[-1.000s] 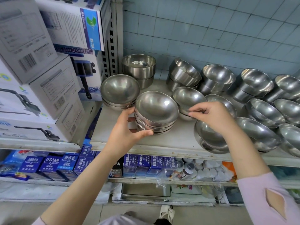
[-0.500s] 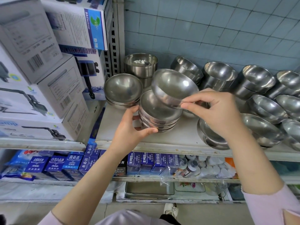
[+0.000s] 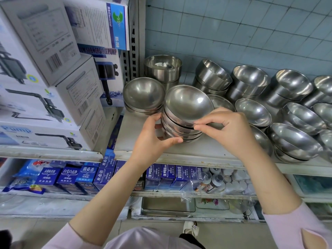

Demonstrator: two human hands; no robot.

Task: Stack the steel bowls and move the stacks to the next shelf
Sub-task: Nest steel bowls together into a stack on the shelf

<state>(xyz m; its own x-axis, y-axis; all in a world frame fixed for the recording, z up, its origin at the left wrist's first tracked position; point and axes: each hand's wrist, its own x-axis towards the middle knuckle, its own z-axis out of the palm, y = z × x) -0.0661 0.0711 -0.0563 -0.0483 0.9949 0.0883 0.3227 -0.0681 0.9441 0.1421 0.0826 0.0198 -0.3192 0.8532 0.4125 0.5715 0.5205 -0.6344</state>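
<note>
Between both hands (image 3: 190, 131), the bowl stack (image 3: 181, 126) sits, top bowl (image 3: 188, 103) pinched

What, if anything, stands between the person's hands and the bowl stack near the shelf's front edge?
Nothing visible does. The left hand grips the side of the bowl stack, and the right hand pinches the near rim of its top bowl.

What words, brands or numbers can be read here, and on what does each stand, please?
"RS Electrical", "RS-750": top white box.
"SUBMERSIBLE PUMP": box beneath it.
"Pump": bottom-left box.
"白毛白点净", "水必清": blue cartons.
Barcodes, fine print, other carton labels: too small to read.
</note>
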